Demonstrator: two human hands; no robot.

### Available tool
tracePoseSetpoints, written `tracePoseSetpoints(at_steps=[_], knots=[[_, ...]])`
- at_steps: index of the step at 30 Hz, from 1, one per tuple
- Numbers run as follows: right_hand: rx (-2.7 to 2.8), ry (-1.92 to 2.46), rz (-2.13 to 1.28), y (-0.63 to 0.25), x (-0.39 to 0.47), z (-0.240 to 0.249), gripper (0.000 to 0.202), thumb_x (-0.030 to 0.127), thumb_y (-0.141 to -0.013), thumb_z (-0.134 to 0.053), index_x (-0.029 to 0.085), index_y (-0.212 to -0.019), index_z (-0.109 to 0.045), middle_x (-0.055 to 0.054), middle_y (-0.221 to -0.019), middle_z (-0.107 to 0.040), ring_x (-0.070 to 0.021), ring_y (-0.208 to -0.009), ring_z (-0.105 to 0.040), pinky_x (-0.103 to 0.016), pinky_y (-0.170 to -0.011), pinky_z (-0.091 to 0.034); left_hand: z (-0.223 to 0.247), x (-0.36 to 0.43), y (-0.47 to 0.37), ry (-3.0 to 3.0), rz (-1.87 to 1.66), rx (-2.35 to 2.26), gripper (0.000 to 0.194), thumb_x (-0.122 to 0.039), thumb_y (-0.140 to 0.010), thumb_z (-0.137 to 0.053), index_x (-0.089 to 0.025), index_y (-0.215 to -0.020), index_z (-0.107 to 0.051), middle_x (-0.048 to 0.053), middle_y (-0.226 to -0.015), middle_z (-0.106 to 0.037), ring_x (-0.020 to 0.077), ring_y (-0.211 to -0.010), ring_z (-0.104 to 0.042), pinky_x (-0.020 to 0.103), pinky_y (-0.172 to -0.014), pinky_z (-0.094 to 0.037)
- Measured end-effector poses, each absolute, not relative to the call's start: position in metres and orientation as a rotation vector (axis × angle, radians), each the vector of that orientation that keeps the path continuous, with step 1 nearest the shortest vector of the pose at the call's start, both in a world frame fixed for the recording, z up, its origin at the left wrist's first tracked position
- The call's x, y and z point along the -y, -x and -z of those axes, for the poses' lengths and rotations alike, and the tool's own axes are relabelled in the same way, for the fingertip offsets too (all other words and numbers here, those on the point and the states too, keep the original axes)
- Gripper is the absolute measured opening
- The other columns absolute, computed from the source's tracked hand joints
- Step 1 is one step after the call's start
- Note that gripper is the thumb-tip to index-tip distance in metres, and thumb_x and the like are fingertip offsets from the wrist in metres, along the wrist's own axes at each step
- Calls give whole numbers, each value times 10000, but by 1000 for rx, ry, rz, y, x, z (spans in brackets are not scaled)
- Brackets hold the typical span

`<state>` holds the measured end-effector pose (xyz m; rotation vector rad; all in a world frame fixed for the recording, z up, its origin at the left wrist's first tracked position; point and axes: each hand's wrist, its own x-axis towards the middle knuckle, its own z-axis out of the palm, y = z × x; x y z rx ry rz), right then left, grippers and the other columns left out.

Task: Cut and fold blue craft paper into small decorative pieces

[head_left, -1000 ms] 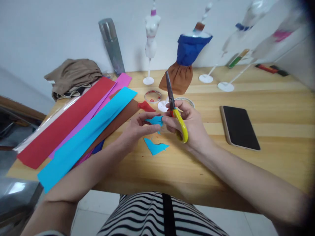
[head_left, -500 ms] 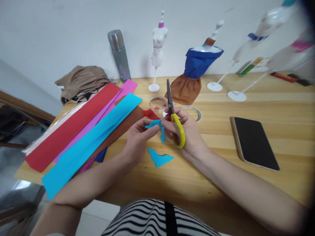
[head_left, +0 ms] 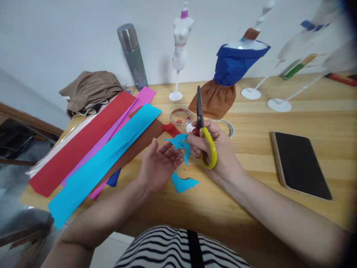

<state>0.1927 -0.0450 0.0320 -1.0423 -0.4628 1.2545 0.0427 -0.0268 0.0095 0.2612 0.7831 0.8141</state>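
My right hand (head_left: 219, 149) holds a pair of scissors (head_left: 206, 139) with yellow handles, blades shut and pointing up. Between its thumb and fingers it also pinches a small cut piece of light blue crepe paper (head_left: 178, 141). Palm up and fingers apart, my left hand (head_left: 160, 163) is just below that piece; whether a fingertip touches it I cannot tell. A blue paper offcut (head_left: 184, 183) lies on the table beneath my hands. Behind them is a scrap of red paper (head_left: 171, 129).
Strips of red (head_left: 83, 145) and blue crepe paper (head_left: 104, 163) lie to the left. A thermos (head_left: 132, 56), a small mannequin (head_left: 182, 41) and a mannequin in a blue top (head_left: 237, 65) stand behind. Tape rolls (head_left: 180, 117) sit mid-table; a phone (head_left: 301, 163) lies right.
My left hand has let go of the small blue piece and turned palm up with its fingers opened. The piece stays in my right hand. The view has shifted slightly.
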Motion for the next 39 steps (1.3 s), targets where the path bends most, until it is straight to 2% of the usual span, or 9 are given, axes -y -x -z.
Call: tracePoseSetpoints(at_steps=[2, 4, 9, 15, 21, 26, 29, 33, 39], knots=[[467, 1057, -1253, -193, 46, -31, 563, 187, -461, -1005, 232, -899, -654, 115, -596, -649, -36, -374, -439, -173, -391, -322, -6, 29, -43, -353, -791, -751, 522, -703, -818, -849, -187, -800, -767, 85, -853, -769, 211, -815, -738, 344, -784, -627], [481, 1067, -1250, -193, 47, -28, 561, 203, -478, -1008, 235, -914, -656, 108, -613, -654, -38, -380, -442, -177, -398, -321, -2, 32, -42, -518, -786, -745, 537, -724, -821, -841, -194, -898, -814, 92, -968, -789, 212, -866, -728, 347, -808, -618], [520, 1049, -1260, -191, 49, -23, 551, 215, -504, -1010, 256, -916, -647, 116, -613, -626, -45, -403, -435, -184, -407, -319, 2, 37, -40, -940, -884, -873, 269, -498, -875, -870, -230, -879, -846, 64, -999, -790, 247, -1008, -721, 359, -904, -591], [515, 1036, -1315, -185, 53, -25, 570, 213, -478, -1014, 254, -903, -636, 124, -562, -624, -44, -382, -404, -177, -400, -291, -10, 41, -44, -847, -1037, -965, 167, -375, -753, -936, -235, -792, -855, 48, -1027, -801, 253, -1075, -734, 384, -1027, -584], [507, 1057, -1339, -182, 55, -26, 611, 237, -463, -1026, 257, -915, -616, 111, -593, -680, -39, -393, -405, -172, -412, -290, -12, 42, -46, -753, -1086, -993, 122, -276, -701, -954, -248, -742, -843, 21, -911, -824, 234, -948, -740, 397, -1013, -588], [504, 1040, -1362, -187, 53, -26, 569, 276, -488, -1022, 252, -911, -642, 77, -646, -722, -43, -398, -427, -187, -420, -309, -11, 37, -41, -704, -1055, -1014, 166, -250, -727, -951, -235, -689, -790, 8, -849, -811, 198, -880, -726, 337, -876, -583], [505, 1043, -1371, -190, 53, -24, 549, 295, -519, -1018, 252, -919, -644, 72, -662, -730, -43, -393, -438, -188, -425, -327, -11, 35, -39, -682, -1029, -1028, 182, -237, -745, -940, -228, -686, -768, 4, -848, -805, 187, -875, -723, 331, -872, -584], [546, 1054, -1396, -191, 52, -20, 534, 319, -530, -1018, 248, -913, -653, 62, -647, -730, -44, -383, -424, -187, -414, -300, -12, 34, -37, -706, -1012, -1015, 237, -262, -756, -943, -237, -665, -725, -22, -802, -779, 174, -832, -711, 342, -880, -585], [612, 1057, -1413, -189, 52, -18, 563, 238, -475, -1041, 253, -869, -639, 69, -636, -716, -58, -414, -434, -189, -403, -281, -12, 32, -39, -711, -1027, -995, 267, -316, -677, -969, -218, -659, -721, -6, -783, -770, 160, -805, -691, 318, -841, -572]])
